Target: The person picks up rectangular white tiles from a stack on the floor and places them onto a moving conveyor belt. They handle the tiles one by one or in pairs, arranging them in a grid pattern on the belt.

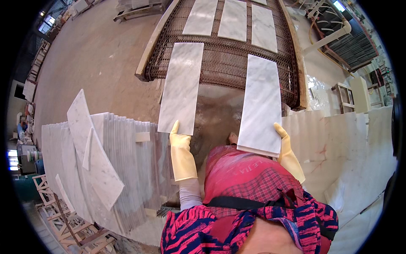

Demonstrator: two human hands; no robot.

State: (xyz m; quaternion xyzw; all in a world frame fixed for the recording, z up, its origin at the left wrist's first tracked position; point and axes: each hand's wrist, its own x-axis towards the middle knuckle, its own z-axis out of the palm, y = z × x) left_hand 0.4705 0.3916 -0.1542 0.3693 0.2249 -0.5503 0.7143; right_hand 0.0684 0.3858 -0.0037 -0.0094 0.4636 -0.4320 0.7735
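My left hand [181, 152], in a yellow rubber glove, grips the near end of a long white marble tile [181, 86]. Its thumb lies on top, and the other fingers are hidden underneath. The tile's far end reaches over the mesh conveyor [224, 72]. In a matching glove, my right hand [287, 146] holds the near right corner of another grey-veined marble tile [260, 103], thumb along its edge. A second edge shows beneath this tile's near end. Its far end also overlaps the conveyor. Farther up the mesh lie several similar tiles [232, 19].
Upright marble tiles stand packed in a stack [135, 169] on my left, with broken slabs [95, 156] leaning across them. More pale slabs [338, 144] stand close on my right. Wooden rails [298, 55] border the conveyor, and a pipe [327, 38] runs beyond the right rail.
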